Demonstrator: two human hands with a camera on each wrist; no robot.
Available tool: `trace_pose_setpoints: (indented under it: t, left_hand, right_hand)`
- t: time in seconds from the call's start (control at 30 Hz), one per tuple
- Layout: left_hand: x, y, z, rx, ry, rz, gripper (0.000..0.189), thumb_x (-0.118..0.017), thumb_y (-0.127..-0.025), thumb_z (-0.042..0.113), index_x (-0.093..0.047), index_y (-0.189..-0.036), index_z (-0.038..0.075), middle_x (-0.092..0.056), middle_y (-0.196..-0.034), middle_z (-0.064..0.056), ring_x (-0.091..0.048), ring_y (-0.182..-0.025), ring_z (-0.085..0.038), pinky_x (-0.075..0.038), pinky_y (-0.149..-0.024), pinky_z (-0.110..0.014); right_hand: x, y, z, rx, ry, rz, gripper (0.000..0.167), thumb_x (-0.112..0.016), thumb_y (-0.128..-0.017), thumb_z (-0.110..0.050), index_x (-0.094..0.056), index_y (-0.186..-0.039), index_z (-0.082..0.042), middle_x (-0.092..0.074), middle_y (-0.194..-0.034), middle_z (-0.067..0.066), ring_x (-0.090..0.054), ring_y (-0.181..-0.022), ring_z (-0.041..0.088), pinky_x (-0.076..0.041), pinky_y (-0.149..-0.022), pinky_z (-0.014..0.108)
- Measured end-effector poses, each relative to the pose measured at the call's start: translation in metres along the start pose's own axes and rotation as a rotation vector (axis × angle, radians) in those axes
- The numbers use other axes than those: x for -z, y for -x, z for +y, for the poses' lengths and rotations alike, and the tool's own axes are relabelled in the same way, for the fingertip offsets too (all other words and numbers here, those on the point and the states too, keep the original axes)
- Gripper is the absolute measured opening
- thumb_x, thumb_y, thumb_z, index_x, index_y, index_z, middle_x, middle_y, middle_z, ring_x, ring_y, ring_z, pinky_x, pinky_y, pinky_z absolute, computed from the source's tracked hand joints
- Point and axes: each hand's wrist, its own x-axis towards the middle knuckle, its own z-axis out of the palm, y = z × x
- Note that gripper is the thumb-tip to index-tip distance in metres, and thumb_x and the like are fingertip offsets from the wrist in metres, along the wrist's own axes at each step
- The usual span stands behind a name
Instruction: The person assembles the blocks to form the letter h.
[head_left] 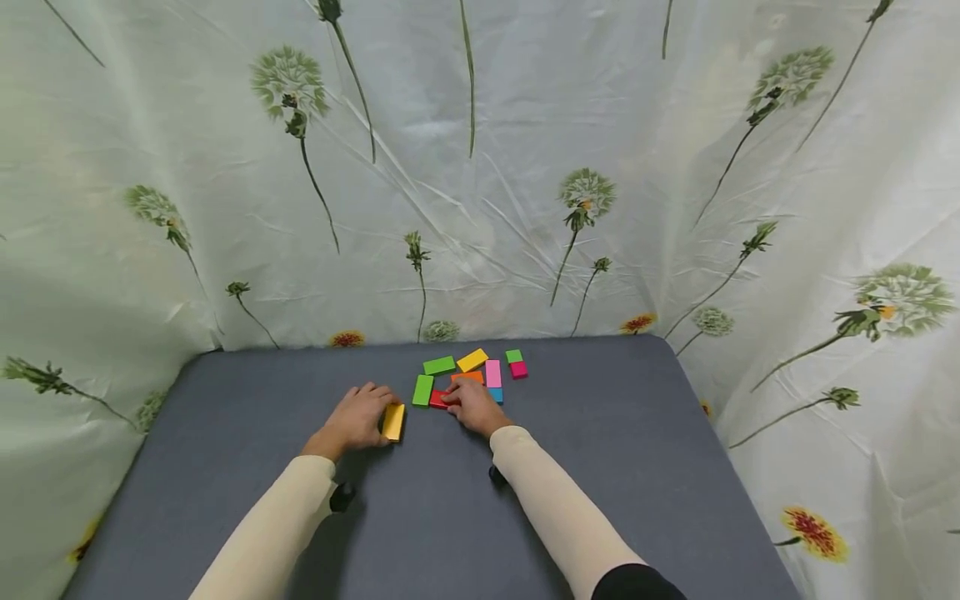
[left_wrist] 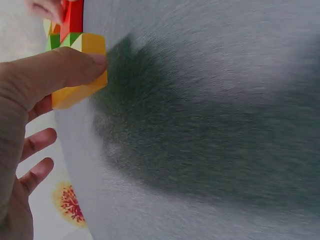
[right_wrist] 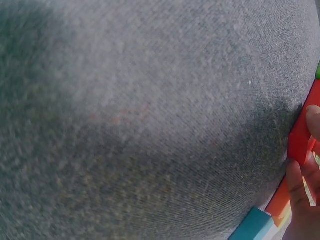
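Observation:
My left hand (head_left: 362, 417) pinches a yellow block (head_left: 393, 423) between thumb and fingers, left of a cluster of coloured blocks. In the left wrist view the thumb lies across that yellow block (left_wrist: 94, 46), and two other fingers are spread away from it. My right hand (head_left: 477, 407) grips a red block (head_left: 438, 400) at the cluster's near side. The right wrist view shows the thumb on the red block (right_wrist: 301, 135) and fingers by its end, next to an orange block (right_wrist: 280, 199). Part of the red block is hidden by the fingers.
Around the red block lie a green block (head_left: 423, 390), another green block (head_left: 439, 365), a yellow block (head_left: 473, 360), a pink block (head_left: 492, 373) and a blue block (head_left: 496, 395). A small green block (head_left: 513, 356) touches a crimson block (head_left: 519, 370). A flowered curtain (head_left: 510, 208) hangs behind the grey table (head_left: 600, 467).

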Motion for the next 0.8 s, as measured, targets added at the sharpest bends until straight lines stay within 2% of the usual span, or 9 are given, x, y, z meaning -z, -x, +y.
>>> trace_pose_setpoints:
  t: [0.23, 0.4, 0.6, 0.8]
  left_hand:
    - [-0.005, 0.046, 0.015, -0.024, 0.029, 0.074, 0.062, -0.089, -0.065, 0.030, -0.064, -0.117, 0.010, -0.061, -0.116, -0.006, -0.053, -0.105, -0.028, -0.040, -0.089, -0.051]
    - [-0.014, 0.077, 0.031, -0.008, 0.078, 0.086, 0.062, -0.091, -0.061, 0.027, -0.065, -0.116, 0.011, -0.061, -0.114, -0.004, -0.053, -0.103, -0.026, -0.040, -0.087, -0.052]
    - [-0.025, 0.097, 0.050, 0.024, 0.133, 0.048, 0.060, -0.091, -0.061, 0.027, -0.064, -0.114, 0.012, -0.060, -0.111, -0.002, -0.053, -0.101, -0.025, -0.041, -0.087, -0.051]
    - [-0.032, 0.107, 0.064, 0.030, 0.146, 0.004, 0.058, -0.089, -0.063, 0.027, -0.064, -0.113, 0.013, -0.060, -0.111, -0.002, -0.053, -0.103, -0.025, -0.041, -0.086, -0.048]
  right_hand:
    - [0.000, -0.001, 0.000, 0.038, 0.054, -0.016, 0.027, -0.068, -0.090, -0.014, -0.071, -0.116, -0.010, -0.060, -0.119, 0.003, -0.055, -0.111, 0.019, -0.046, -0.094, 0.032]
    - [0.000, -0.001, -0.001, 0.045, 0.067, -0.006, 0.027, -0.068, -0.090, -0.014, -0.071, -0.116, -0.010, -0.060, -0.117, 0.004, -0.057, -0.108, 0.020, -0.047, -0.093, 0.034]
    - [0.001, 0.000, -0.001, 0.024, 0.054, 0.004, 0.027, -0.068, -0.090, -0.013, -0.071, -0.116, -0.009, -0.061, -0.116, 0.005, -0.057, -0.106, 0.021, -0.047, -0.092, 0.035]
    - [-0.002, -0.001, -0.004, 0.013, 0.049, -0.002, 0.027, -0.068, -0.090, -0.012, -0.071, -0.116, -0.009, -0.061, -0.118, 0.006, -0.057, -0.108, 0.022, -0.047, -0.094, 0.035]
